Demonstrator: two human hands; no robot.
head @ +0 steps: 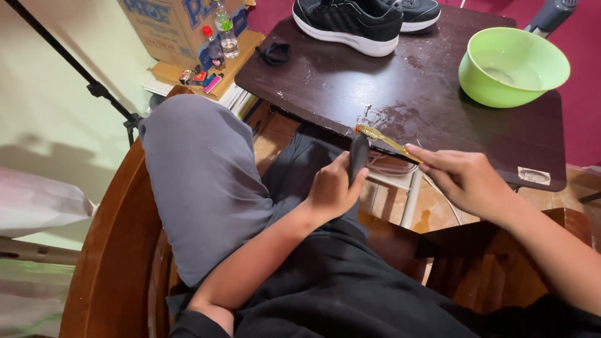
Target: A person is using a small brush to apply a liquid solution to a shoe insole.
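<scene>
- Left hand [332, 188], mid-frame, has its grip closed round a flat dark insole [358, 156], standing up just off the counter [438, 119] edge.
- Looks thin, floppy and light, so I'd pinch low near the base to stop it bending.
- Right hand [466, 178] has its grip pinched on a yellow toothbrush [383, 139], bristles touching the insole's top.

A dark brown table [438, 94] with wet marks stands in front. On it, at far edge, a pair of black sneakers [363, 19] w/ white soles; at right a light green bowl [513, 66] w/ some water. Small black item [273, 53] lies near table's left edge. Beside table: cardboard box [169, 25], two plastic bottles [219, 34], wooden chair arm [106, 250].
</scene>
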